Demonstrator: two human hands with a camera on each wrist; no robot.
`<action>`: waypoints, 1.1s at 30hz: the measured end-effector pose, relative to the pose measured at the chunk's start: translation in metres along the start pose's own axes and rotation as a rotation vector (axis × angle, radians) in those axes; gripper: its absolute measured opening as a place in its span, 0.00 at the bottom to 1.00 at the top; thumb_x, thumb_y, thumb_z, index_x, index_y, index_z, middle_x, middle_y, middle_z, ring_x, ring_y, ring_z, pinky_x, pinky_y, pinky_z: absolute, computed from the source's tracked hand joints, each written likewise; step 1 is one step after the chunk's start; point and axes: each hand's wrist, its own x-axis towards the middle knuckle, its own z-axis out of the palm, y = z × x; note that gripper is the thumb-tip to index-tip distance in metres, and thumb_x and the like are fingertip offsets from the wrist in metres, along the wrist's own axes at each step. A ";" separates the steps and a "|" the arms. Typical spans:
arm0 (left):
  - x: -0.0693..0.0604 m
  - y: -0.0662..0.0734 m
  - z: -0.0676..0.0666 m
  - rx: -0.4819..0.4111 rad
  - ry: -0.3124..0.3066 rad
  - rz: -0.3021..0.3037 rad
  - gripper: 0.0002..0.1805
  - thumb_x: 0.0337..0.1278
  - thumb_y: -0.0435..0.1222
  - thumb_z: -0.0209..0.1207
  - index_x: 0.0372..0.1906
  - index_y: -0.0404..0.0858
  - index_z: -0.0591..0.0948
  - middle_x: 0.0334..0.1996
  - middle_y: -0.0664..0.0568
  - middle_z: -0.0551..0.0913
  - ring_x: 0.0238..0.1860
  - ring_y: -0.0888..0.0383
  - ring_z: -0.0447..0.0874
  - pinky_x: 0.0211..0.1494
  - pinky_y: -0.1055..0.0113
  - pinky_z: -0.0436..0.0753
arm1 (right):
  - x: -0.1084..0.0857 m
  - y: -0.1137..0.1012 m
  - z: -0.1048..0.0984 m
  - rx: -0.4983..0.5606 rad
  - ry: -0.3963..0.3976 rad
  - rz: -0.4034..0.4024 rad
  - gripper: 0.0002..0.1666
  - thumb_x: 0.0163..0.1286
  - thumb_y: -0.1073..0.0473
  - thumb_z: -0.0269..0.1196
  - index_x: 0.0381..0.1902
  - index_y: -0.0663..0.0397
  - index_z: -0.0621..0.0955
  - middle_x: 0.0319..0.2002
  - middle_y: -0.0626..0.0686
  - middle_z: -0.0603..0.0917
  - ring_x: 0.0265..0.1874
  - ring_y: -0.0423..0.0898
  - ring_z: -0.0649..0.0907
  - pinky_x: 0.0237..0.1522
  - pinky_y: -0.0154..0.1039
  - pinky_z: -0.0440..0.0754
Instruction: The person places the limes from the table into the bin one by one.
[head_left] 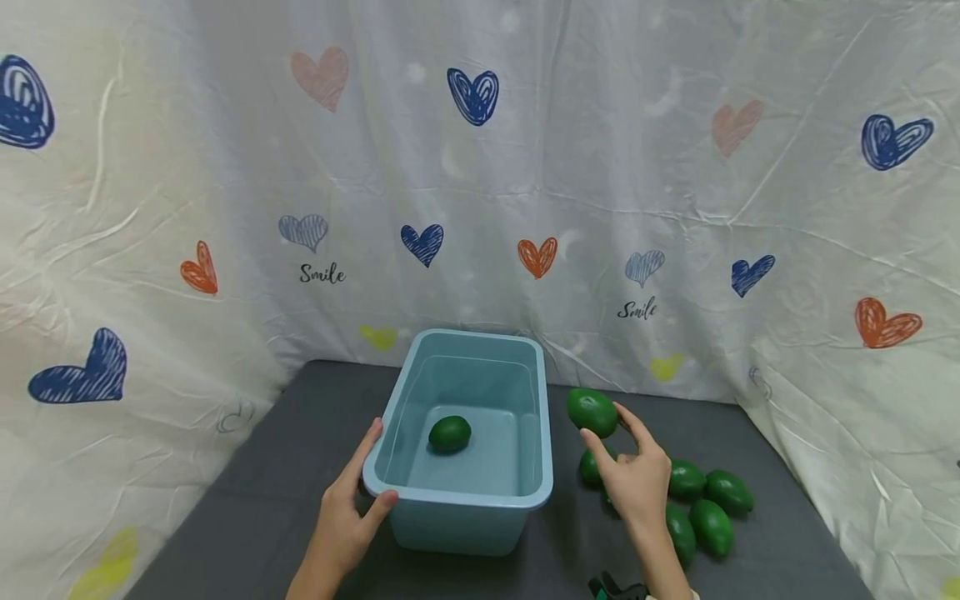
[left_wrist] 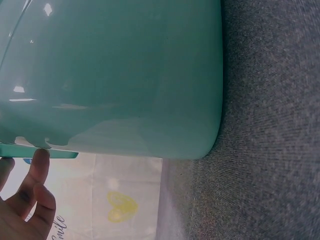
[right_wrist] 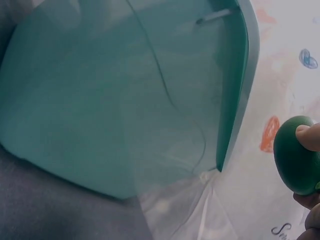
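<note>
A light blue bin (head_left: 459,500) stands on the dark table with one green fruit (head_left: 450,434) on its floor. My left hand (head_left: 339,521) holds the bin's near left corner, thumb on the front rim and fingers along the left side. In the left wrist view, fingers of the left hand (left_wrist: 32,200) touch the bin's wall (left_wrist: 125,75) near the rim. Right of the bin, my right hand (head_left: 637,483) pinches another green fruit (head_left: 592,412) above the table. The right wrist view shows this fruit (right_wrist: 296,155) between thumb and fingers, beside the bin (right_wrist: 100,100).
Several green fruits (head_left: 711,527) lie on the table (head_left: 787,550) at the right, some partly hidden behind my right hand. A pale curtain (head_left: 480,183) printed with hearts hangs behind and on both sides of the table. A black and green item (head_left: 617,588) shows at the right wrist.
</note>
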 end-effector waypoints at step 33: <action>0.000 -0.001 0.000 -0.001 -0.005 0.009 0.47 0.67 0.39 0.69 0.86 0.52 0.59 0.83 0.53 0.63 0.79 0.74 0.58 0.71 0.86 0.58 | -0.004 -0.042 0.046 0.110 -0.146 -0.054 0.36 0.61 0.54 0.81 0.67 0.50 0.84 0.13 0.47 0.80 0.03 0.31 0.57 0.10 0.29 0.57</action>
